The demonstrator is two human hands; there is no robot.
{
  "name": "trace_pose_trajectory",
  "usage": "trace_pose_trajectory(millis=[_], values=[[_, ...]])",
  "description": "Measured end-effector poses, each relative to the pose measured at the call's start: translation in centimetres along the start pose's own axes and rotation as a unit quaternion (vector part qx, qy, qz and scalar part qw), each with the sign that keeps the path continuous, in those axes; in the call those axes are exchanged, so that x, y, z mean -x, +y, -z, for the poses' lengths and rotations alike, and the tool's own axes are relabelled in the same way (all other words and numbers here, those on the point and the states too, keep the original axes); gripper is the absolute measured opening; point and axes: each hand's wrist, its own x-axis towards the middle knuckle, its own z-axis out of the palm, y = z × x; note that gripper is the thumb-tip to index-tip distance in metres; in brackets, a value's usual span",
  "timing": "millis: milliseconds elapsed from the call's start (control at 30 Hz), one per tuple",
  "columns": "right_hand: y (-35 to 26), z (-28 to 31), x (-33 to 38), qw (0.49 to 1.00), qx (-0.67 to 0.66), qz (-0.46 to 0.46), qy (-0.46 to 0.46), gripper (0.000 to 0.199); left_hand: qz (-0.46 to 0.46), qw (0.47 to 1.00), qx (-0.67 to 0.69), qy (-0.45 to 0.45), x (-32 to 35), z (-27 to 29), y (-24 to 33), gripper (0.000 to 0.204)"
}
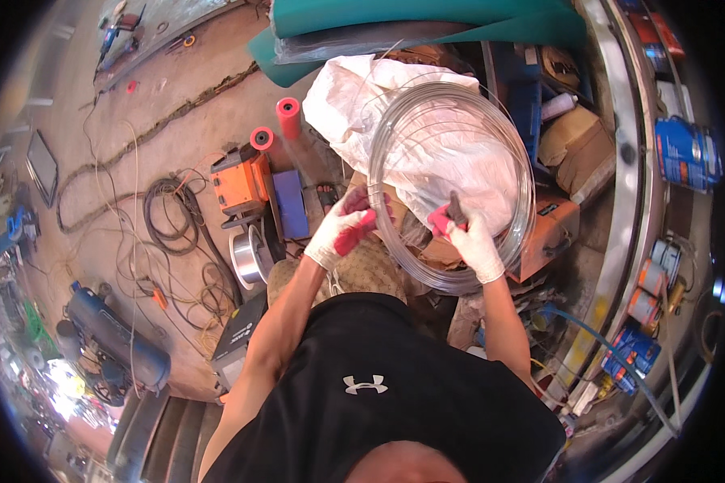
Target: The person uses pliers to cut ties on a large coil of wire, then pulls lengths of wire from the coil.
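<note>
A large coil of thin silvery wire stands in front of me, over a crumpled white sack. My left hand, in a white glove with red palm and fingers, is closed around the coil's left side. Inside the ring, toward its lower right, is my right hand in a matching glove. It grips a short dark tool whose kind I cannot make out. Loose strands of wire stick out above the coil's upper edge.
To the left stand an orange machine, a spool of shiny wire and two red rollers. Dark cables tangle across the floor near a dark cylindrical tank. Cardboard and a metal rail lie right; green sheeting lies beyond.
</note>
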Motion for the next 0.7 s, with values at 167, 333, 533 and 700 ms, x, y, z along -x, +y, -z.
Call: trace_pose_trajectory(millis=[167, 333, 533, 700], values=[[-13.0, -1.4, -4.3, 0.967, 0.229, 0.107, -0.022, 0.026, -0.043, 0.985, 0.149, -0.068, -0.3, -7.9, -2.5, 0.079], [-19.5, -4.7, -6.7, 0.964, 0.219, 0.146, -0.021, 0.038, -0.087, 0.984, 0.051, -0.148, -1.7, -11.5, -2.2, 0.098], [-23.0, -2.9, -6.0, 0.975, 0.199, 0.097, -0.016, 0.037, -0.053, 0.974, 0.092, -0.2, -1.9, -14.2, -2.7, 0.08], [-24.3, -0.1, -5.6, 0.984, 0.167, 0.057, 0.007, 0.045, -0.047, 0.974, 0.018, -0.222, -2.2, -15.2, -2.6, 0.065]])
